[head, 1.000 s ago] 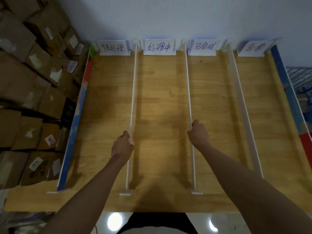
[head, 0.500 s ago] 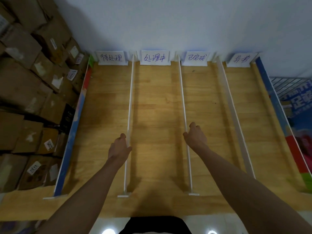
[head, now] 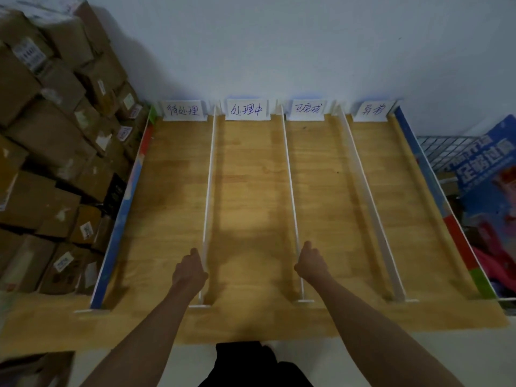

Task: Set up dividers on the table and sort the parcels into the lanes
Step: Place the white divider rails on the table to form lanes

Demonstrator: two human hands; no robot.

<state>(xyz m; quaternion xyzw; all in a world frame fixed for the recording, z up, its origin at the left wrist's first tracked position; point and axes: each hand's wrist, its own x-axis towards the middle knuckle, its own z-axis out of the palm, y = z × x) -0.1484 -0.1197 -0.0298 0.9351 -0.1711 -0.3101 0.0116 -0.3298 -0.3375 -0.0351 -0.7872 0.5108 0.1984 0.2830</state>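
Three thin white upright divider boards stand on the pale wooden worktop (head: 251,169), forming lanes. Left hand (head: 190,270) grip pinches the left divider (head: 208,191); right hand (head: 310,263) grip pinches the middle divider (head: 290,185). Boards look light, flexible; best held low. Brown cardboard parcels (head: 55,135) stacked beside the worktop, left.

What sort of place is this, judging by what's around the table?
Probably a parcel sorting or storage room: labelled cardboard boxes are stacked at the left, and the wooden table is split into lanes by white dividers under handwritten signs.
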